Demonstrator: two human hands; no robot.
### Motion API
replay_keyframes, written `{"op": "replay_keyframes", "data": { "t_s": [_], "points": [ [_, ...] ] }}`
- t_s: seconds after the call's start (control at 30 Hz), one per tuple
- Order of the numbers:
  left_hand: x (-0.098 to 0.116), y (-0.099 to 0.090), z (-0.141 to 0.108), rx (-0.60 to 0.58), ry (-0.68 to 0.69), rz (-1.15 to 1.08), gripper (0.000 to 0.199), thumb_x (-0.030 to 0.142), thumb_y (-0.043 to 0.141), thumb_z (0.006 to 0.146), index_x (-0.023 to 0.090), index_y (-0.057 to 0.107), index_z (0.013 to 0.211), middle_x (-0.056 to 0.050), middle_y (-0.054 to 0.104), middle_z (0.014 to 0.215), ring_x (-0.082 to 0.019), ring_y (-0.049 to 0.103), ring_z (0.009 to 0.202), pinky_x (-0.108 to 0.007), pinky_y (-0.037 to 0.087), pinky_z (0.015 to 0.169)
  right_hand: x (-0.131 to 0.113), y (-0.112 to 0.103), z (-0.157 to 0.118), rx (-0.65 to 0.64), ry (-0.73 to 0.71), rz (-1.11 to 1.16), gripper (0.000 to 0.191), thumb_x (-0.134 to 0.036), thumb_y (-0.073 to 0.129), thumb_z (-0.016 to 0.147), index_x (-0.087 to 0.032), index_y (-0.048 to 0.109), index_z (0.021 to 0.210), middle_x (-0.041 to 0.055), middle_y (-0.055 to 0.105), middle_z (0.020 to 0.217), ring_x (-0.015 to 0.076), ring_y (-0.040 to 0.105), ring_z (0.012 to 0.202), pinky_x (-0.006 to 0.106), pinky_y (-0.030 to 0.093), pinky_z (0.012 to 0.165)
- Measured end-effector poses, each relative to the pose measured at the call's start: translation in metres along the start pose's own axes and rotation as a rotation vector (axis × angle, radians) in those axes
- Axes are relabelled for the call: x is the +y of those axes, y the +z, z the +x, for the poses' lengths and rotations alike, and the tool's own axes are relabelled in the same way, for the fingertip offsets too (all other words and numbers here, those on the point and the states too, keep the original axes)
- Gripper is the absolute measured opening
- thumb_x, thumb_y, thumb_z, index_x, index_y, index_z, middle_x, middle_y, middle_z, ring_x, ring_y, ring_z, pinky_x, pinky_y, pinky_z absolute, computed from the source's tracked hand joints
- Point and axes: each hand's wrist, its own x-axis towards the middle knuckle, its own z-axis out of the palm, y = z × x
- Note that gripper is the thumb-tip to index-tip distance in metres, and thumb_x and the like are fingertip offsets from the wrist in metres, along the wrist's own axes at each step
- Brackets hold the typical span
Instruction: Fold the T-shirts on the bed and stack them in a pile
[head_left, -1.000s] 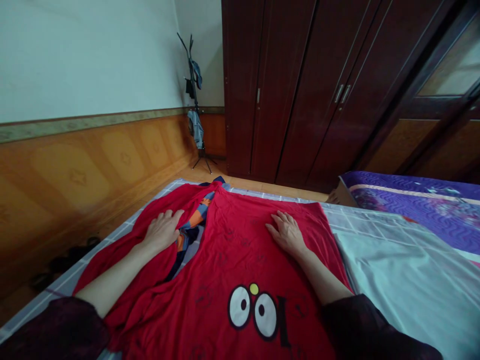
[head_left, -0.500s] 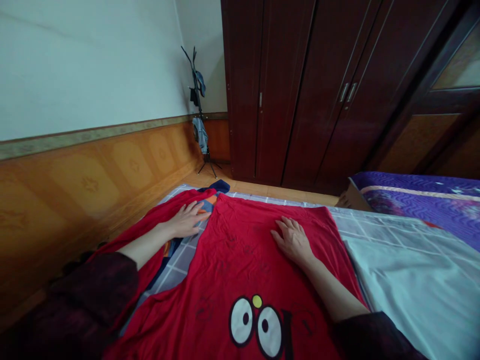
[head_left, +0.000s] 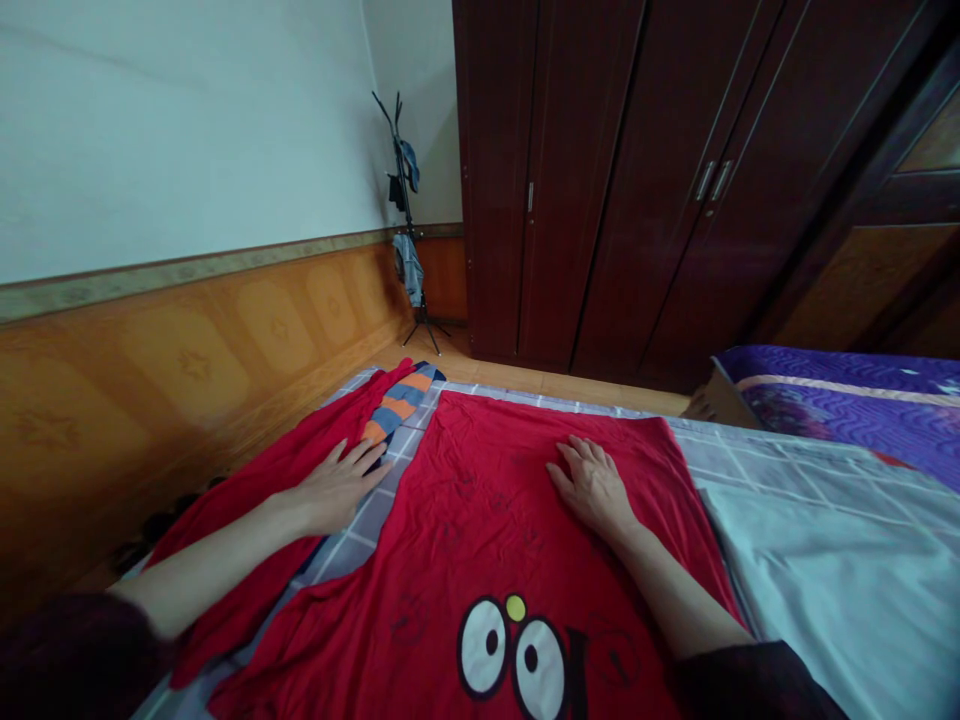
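A red T-shirt with a cartoon-eyes print lies spread on a grey checked bed sheet. My right hand rests on its upper right part, fingers loosely spread. To the left, my left hand is open over another red garment, its fingertips near an orange-and-grey striped cloth. Whether the left fingers touch the cloth or hover just above it, I cannot tell. Part of the striped cloth is hidden under the red garment and the hand.
A pale blue-green cloth lies right of the shirt. Beyond it is a purple quilted cover. At the back stand a dark wardrobe and a coat rack. An orange panelled wall runs along the left.
My left hand has moved left and nearer to me, off the shirt's edge, uncovering more of the striped cloth. My right hand stays on the shirt. The view has shifted slightly.
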Motion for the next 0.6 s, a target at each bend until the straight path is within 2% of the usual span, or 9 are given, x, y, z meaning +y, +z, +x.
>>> {"op": "replay_keyframes", "data": {
  "t_s": [0.1, 0.2, 0.3, 0.37, 0.43, 0.5, 0.6],
  "points": [
    [-0.004, 0.018, -0.07, -0.062, 0.017, -0.009, 0.093, 0.0, 0.044, 0.056, 0.028, 0.03, 0.144, -0.006, 0.014, 0.154, -0.026, 0.007, 0.142, -0.054, 0.007, 0.112, 0.0, -0.001, 0.0, -0.017, 0.008, 0.003, 0.043, -0.038, 0.042, 0.09, -0.013, 0.059, 0.12, 0.0151, 0.053, 0.131, 0.0301, 0.042, 0.122, 0.042, 0.034, 0.099],
    [-0.006, 0.02, -0.113, -0.085, 0.031, -0.106, 0.091, 0.002, 0.046, 0.055, 0.032, 0.037, 0.141, -0.003, 0.022, 0.152, -0.027, 0.013, 0.141, -0.055, 0.007, 0.113, 0.0, 0.0, 0.0, -0.023, 0.011, 0.005, 0.043, -0.038, 0.042, 0.091, -0.012, 0.059, 0.12, 0.0149, 0.052, 0.131, 0.03, 0.041, 0.122, 0.042, 0.033, 0.099],
    [0.006, -0.002, -0.119, -0.094, 0.044, -0.241, 0.074, 0.009, 0.048, 0.066, 0.031, 0.046, 0.136, -0.003, 0.036, 0.146, -0.026, 0.027, 0.138, -0.051, 0.013, 0.114, 0.0, -0.001, 0.0, -0.029, 0.015, 0.008, 0.043, -0.038, 0.042, 0.09, -0.012, 0.059, 0.121, 0.0147, 0.052, 0.131, 0.0296, 0.041, 0.122, 0.041, 0.033, 0.099],
    [0.022, -0.018, -0.112, -0.062, 0.006, -0.306, 0.058, 0.018, 0.044, 0.078, 0.029, 0.049, 0.135, -0.003, 0.041, 0.144, -0.025, 0.034, 0.135, -0.047, 0.017, 0.114, -0.001, -0.002, 0.0, -0.033, 0.019, 0.008, 0.043, -0.038, 0.043, 0.09, -0.013, 0.059, 0.121, 0.0147, 0.052, 0.131, 0.0296, 0.041, 0.122, 0.041, 0.033, 0.099],
    [0.038, -0.025, -0.103, -0.077, -0.068, -0.338, 0.051, 0.031, 0.044, 0.083, 0.026, 0.05, 0.134, -0.004, 0.043, 0.143, -0.026, 0.038, 0.133, -0.046, 0.024, 0.112, -0.001, -0.003, 0.0, -0.037, 0.022, 0.007, 0.042, -0.038, 0.043, 0.091, -0.013, 0.059, 0.121, 0.0145, 0.052, 0.132, 0.0295, 0.042, 0.122, 0.041, 0.033, 0.099],
    [0.046, -0.016, -0.102, -0.143, -0.127, -0.363, 0.053, 0.038, 0.046, 0.082, 0.024, 0.052, 0.133, -0.006, 0.048, 0.14, -0.028, 0.044, 0.128, -0.045, 0.033, 0.109, -0.002, -0.005, 0.0, -0.04, 0.024, 0.007, 0.042, -0.038, 0.043, 0.091, -0.013, 0.059, 0.121, 0.0139, 0.052, 0.132, 0.0294, 0.043, 0.121, 0.04, 0.034, 0.099],
    [0.035, 0.019, -0.115, -0.155, -0.19, -0.382, 0.045, 0.035, 0.044, 0.082, 0.027, 0.059, 0.124, -0.003, 0.061, 0.126, -0.026, 0.056, 0.117, -0.04, 0.042, 0.103, -0.002, -0.006, 0.0, -0.043, 0.03, 0.006, 0.042, -0.037, 0.044, 0.091, -0.013, 0.059, 0.121, 0.0138, 0.052, 0.132, 0.0297, 0.043, 0.122, 0.04, 0.034, 0.099]
  ]
}}
